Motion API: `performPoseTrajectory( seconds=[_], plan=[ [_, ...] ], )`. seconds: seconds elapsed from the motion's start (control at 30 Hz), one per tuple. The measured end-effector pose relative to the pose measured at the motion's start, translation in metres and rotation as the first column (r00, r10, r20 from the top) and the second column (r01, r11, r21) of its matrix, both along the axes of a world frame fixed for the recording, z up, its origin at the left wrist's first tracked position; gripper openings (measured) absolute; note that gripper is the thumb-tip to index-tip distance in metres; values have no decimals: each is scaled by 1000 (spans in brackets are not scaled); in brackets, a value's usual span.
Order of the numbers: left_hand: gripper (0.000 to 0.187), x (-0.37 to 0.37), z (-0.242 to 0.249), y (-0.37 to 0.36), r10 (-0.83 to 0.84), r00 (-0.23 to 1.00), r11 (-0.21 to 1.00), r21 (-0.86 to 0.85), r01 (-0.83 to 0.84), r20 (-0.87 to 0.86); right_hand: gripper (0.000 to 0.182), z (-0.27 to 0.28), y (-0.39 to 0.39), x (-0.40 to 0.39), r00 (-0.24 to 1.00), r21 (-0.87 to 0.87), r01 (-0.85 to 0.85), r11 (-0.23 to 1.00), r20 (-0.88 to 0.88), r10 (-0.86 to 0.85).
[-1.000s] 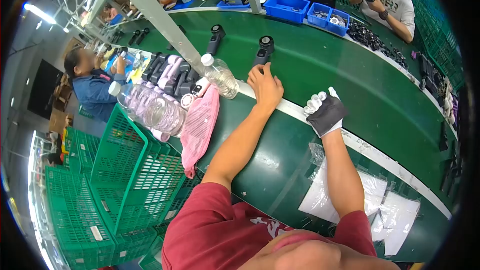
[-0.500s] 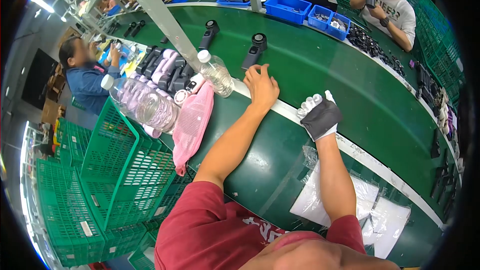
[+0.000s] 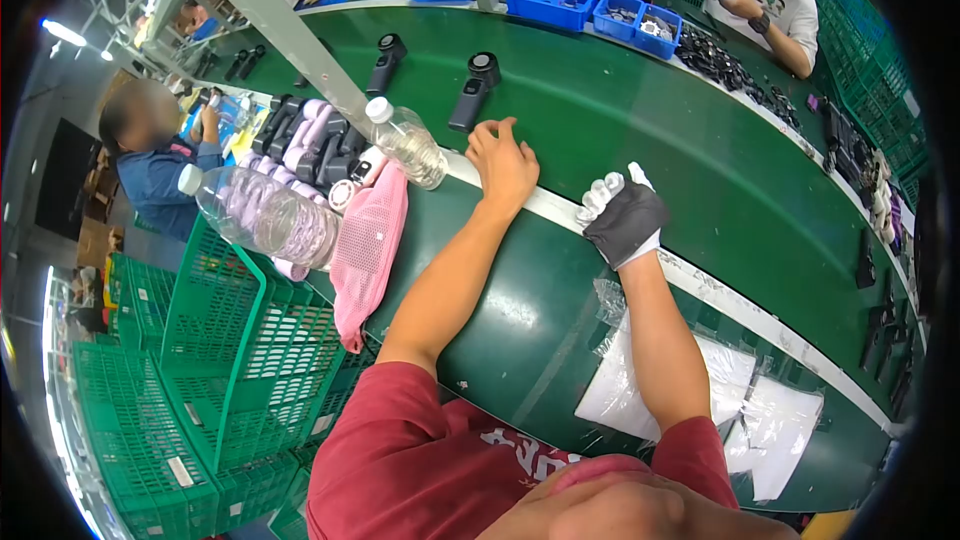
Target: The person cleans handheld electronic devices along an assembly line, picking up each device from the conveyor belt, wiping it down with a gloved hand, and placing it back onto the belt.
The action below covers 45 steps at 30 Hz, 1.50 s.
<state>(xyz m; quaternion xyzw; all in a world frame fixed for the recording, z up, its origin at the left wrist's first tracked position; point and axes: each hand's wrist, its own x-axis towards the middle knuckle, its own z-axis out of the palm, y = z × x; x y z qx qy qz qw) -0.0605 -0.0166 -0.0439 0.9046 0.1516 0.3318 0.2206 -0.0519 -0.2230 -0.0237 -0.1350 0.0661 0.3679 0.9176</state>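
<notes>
My left hand [image 3: 503,162] is bare and rests at the white rail [image 3: 560,212] along the belt, fingers apart and nothing in it. Just beyond its fingertips lies a black handheld device [image 3: 474,92] with a round head. A second such device [image 3: 387,64] lies farther left on the green belt. My right hand [image 3: 624,214] wears a white and grey glove and rests over the rail; its fingers are curled, and whether anything is inside them is hidden. Below the right forearm are white packets in clear plastic [image 3: 780,435].
Two clear bottles [image 3: 408,147] and a pink mesh bag [image 3: 368,250] stand left of my left arm. Green crates [image 3: 215,340] are stacked at the left. Blue bins [image 3: 552,2] line the belt's far side. One person [image 3: 155,165] works at the left, another [image 3: 765,0] at the upper right.
The view has shifted, so most things appear farther left. The nearer black device sits slightly farther from my left fingertips. The upper-right person's hands have come apart.
</notes>
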Motion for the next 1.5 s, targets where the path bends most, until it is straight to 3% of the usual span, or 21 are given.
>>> performPoseTrajectory(
  seconds=[0.9,1.5],
  plan=[
    [39,-1,-1,0,-13,999,1000,-5,12,-53,59,-8,-4,1,1000,95,-2,995,28,-1],
    [41,-2,-2,0,-30,993,999,31,34,-112,58,-2,-3,-1,1000,50,11,999,-4,-11]
  ],
)
